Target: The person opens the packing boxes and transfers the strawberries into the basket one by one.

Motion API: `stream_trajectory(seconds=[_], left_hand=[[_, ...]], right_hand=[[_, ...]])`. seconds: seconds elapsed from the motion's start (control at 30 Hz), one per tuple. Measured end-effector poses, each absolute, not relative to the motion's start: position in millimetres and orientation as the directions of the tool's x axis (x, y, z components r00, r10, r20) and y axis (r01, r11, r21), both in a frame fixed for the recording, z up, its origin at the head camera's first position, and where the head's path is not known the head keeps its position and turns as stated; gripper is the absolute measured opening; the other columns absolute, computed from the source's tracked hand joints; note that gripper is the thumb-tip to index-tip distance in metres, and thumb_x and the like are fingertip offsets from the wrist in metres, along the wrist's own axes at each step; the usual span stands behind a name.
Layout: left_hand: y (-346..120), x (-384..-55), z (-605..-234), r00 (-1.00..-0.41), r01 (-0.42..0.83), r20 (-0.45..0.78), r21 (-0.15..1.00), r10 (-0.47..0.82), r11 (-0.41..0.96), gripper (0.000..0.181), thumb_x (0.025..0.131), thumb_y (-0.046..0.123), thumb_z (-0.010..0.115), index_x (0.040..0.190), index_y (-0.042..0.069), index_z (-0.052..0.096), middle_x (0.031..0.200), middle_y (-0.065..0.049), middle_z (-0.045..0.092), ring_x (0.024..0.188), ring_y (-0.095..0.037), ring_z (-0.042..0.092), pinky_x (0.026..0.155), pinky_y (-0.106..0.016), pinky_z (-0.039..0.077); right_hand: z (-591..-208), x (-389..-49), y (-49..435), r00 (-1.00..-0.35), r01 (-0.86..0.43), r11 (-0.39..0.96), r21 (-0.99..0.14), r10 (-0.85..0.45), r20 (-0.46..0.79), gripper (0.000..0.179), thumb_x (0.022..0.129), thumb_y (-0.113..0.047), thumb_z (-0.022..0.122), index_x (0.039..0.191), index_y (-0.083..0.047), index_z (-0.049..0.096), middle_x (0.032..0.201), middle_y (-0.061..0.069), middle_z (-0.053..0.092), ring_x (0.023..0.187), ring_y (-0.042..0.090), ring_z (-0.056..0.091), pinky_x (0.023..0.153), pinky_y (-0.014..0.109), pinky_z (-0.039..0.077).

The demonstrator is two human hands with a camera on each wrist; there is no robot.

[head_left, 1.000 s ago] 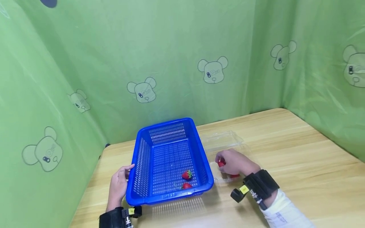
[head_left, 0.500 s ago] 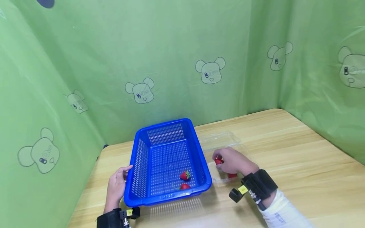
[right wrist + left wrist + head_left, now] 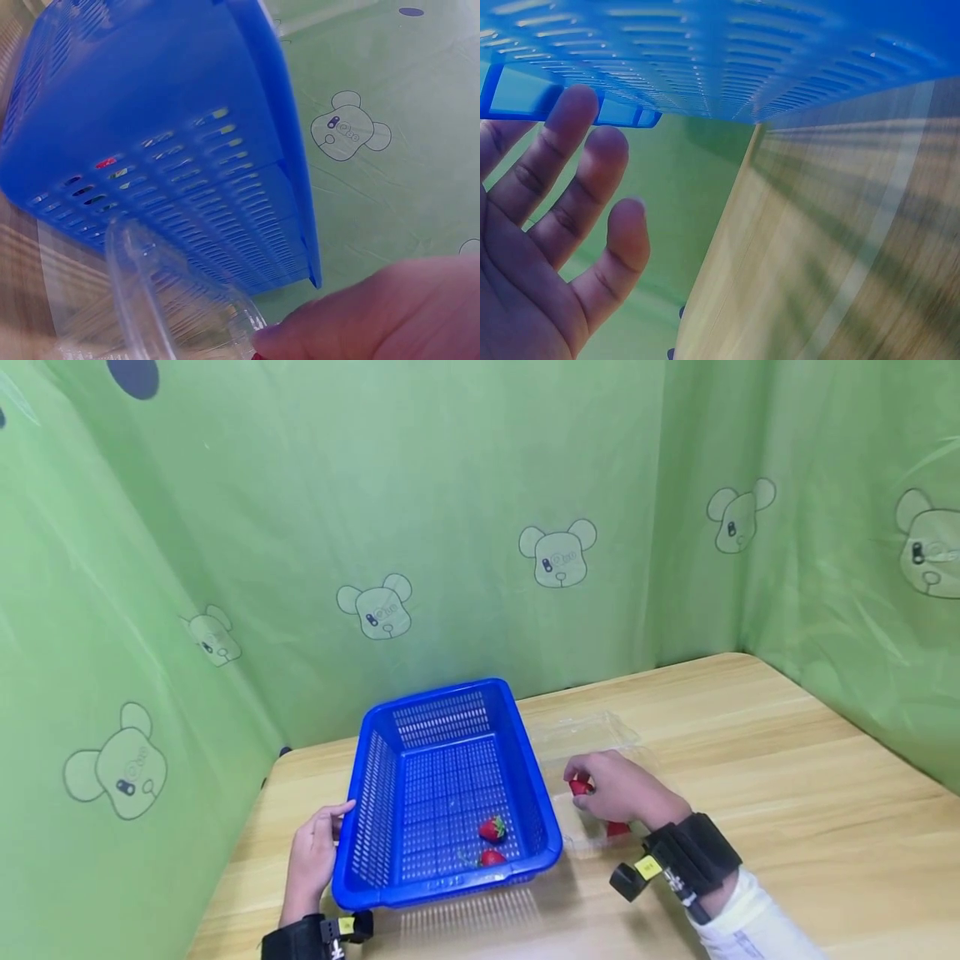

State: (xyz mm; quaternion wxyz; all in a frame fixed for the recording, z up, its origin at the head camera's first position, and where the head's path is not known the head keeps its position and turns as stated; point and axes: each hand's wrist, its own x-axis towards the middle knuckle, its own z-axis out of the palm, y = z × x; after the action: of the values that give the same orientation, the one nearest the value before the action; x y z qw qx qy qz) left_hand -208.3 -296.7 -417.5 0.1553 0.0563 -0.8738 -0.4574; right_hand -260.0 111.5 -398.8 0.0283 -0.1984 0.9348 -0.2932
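Edging slightly up the frame since a second ago, the red strawberry is sitting pinched in my right hand. Wood-grain table is spanning the bottom; a rectangular blue basket with slotted plastic walls is filling the lower centre, holding two strawberries; a thin clear box is lying right of it. My left hand is gripping the basket's left rim, outer fingers spreading loosely, as only the left wrist view is showing.

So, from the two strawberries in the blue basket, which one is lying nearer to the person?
The lower strawberry in the head view, which the near rim of the blue basket partly hides. The upper strawberry lies farther in and shows whole.
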Motion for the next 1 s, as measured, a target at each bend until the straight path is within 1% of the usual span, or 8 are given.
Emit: stream_trajectory(seconds=[0.2, 0.37, 0.53, 0.77, 1.0], left_hand=[[-298.5, -209.2, -421.1, -0.945, 0.055, 0.229, 0.817, -0.235, 0.574, 0.048, 0.105, 0.020, 0.025, 0.121, 0.002, 0.066, 0.091, -0.011, 0.066, 0.083, -0.021, 0.062, 0.074, -0.032, 0.050], [-299.1, -210.0, -420.8, -0.945, 0.060, 0.233, 0.814, -0.230, 0.577, 0.048, 0.105, 0.018, 0.024, 0.122, 0.001, 0.065, 0.092, -0.011, 0.067, 0.084, -0.021, 0.063, 0.074, -0.032, 0.050], [-298.9, -209.4, -418.8, -0.948, 0.047, 0.223, 0.804, -0.227, 0.593, 0.049, 0.106, 0.023, 0.024, 0.123, 0.001, 0.065, 0.092, -0.011, 0.067, 0.085, -0.023, 0.063, 0.074, -0.033, 0.050], [-298.6, -209.3, -417.5, -0.949, 0.062, 0.237, 0.788, -0.209, 0.612, 0.045, 0.105, 0.018, 0.026, 0.122, 0.000, 0.065, 0.094, -0.012, 0.066, 0.087, -0.023, 0.061, 0.076, -0.034, 0.049], [-301.7, -210.7, -419.3, -0.946, 0.071, 0.255, 0.767, -0.201, 0.638, 0.050, 0.107, 0.025, 0.024, 0.120, 0.000, 0.065, 0.092, -0.011, 0.067, 0.085, -0.022, 0.061, 0.075, -0.035, 0.048]], right_hand=[[-398.5, -259.9, 112.2, -0.912, -0.381, 0.742, -0.552, -0.398, 0.096, 0.024, 0.081, -0.008, 0.074, 0.104, -0.007, 0.066, 0.086, 0.002, 0.061, 0.073, 0.017, 0.054, 0.066, 0.034, 0.049], [-396.2, -258.2, 113.1, -0.912, -0.383, 0.736, -0.558, -0.396, 0.104, 0.025, 0.081, -0.008, 0.074, 0.104, -0.006, 0.066, 0.086, 0.002, 0.061, 0.072, 0.017, 0.054, 0.064, 0.032, 0.048], [-392.3, -254.9, 112.6, -0.914, -0.378, 0.732, -0.566, -0.393, 0.102, 0.025, 0.081, -0.008, 0.074, 0.105, -0.006, 0.066, 0.085, 0.002, 0.060, 0.071, 0.017, 0.053, 0.061, 0.031, 0.047], [-387.4, -251.4, 112.6, -0.910, -0.391, 0.727, -0.564, -0.395, 0.123, 0.024, 0.081, -0.008, 0.074, 0.103, -0.007, 0.066, 0.084, 0.002, 0.060, 0.069, 0.016, 0.053, 0.060, 0.030, 0.046], [-383.8, -248.8, 109.9, -0.905, -0.402, 0.718, -0.568, -0.406, 0.127, 0.025, 0.081, -0.008, 0.074, 0.105, -0.006, 0.066, 0.085, 0.001, 0.060, 0.071, 0.016, 0.053, 0.063, 0.032, 0.048]])
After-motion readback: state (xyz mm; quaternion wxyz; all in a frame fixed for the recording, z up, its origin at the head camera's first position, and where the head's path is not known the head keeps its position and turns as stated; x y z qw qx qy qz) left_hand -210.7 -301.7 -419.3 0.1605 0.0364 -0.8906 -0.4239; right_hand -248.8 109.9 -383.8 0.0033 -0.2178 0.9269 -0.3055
